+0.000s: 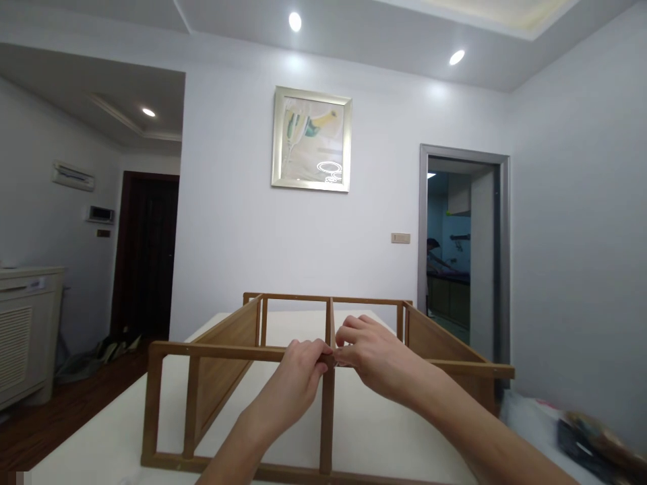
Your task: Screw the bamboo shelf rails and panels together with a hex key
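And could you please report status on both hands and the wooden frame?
Left grip at middle joint of wooden frame; right grip close beside it, anything pinched unclear. Frame standing on white surface. Both grips partly hide the joint.

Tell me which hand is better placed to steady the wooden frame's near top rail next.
Probably the left hand: its fingers lie on the near top rail at the middle post. The right hand bunches beside that joint, its fingertip contact unclear.

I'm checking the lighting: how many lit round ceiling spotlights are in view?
3: a spotlight above the framed picture, another above the grey doorway, another left, near the dark door. Others may be hidden.
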Tool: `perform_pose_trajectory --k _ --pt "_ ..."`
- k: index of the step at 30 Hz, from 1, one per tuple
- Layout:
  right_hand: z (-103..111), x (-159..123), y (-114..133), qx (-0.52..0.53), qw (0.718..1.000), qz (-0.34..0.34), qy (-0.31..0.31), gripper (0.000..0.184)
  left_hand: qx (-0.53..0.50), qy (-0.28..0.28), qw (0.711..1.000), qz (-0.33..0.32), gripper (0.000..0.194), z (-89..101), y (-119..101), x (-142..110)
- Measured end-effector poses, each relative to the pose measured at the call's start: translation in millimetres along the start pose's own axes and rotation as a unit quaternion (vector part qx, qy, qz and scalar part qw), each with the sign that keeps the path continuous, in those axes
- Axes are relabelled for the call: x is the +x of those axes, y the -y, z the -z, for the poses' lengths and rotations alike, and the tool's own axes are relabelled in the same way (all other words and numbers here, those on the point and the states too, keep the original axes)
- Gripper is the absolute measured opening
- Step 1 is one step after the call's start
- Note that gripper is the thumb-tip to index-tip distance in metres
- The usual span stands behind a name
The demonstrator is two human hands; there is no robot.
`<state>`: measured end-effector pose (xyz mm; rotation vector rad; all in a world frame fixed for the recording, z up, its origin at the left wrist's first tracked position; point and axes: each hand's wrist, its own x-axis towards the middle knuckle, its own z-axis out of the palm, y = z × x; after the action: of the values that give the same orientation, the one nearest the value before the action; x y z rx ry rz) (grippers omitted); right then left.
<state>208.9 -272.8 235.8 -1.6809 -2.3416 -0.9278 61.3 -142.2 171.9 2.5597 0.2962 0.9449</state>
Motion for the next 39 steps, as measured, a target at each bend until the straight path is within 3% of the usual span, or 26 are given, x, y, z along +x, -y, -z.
perform_pose_trajectory --k 5,10,16,23,28,34,39 --pt "3.9 3.7 -3.1 0.03 0.999 -0.008 0.03 0.022 0.011 -0.004 1.0 -0.013 0.025 -2.4 4.3 0.9" --pt "15.8 11.3 -4.9 0.199 0.979 0.039 0.014 0.018 0.018 -0.008 0.999 -0.029 0.023 -3.1 9.7 5.1" --pt "34.1 6.4 -12.4 0.212 0.967 -0.043 -0.138 0.018 0.001 -0.032 0.999 -0.018 0.018 -5.2 27.4 14.1" --pt "4.5 -87.2 -37.0 0.144 0.925 -0.219 -0.275 0.018 0.023 -0.051 0.998 0.019 0.018 1.4 45.2 22.7" --pt "-22.1 -140.4 -32.2 0.05 0.877 -0.284 -0.383 0.012 0.054 -0.093 0.994 0.033 0.031 8.6 64.7 28.8" --pt "-47.3 -148.6 -6.3 0.117 0.847 -0.3 -0.423 0.011 0.082 -0.157 0.983 0.048 0.044 17.3 91.7 26.3" --pt "-43.3 -134.8 24.9 0.169 0.831 -0.277 -0.452 0.015 0.127 -0.213 0.965 0.079 0.05 26.0 114.0 18.6"
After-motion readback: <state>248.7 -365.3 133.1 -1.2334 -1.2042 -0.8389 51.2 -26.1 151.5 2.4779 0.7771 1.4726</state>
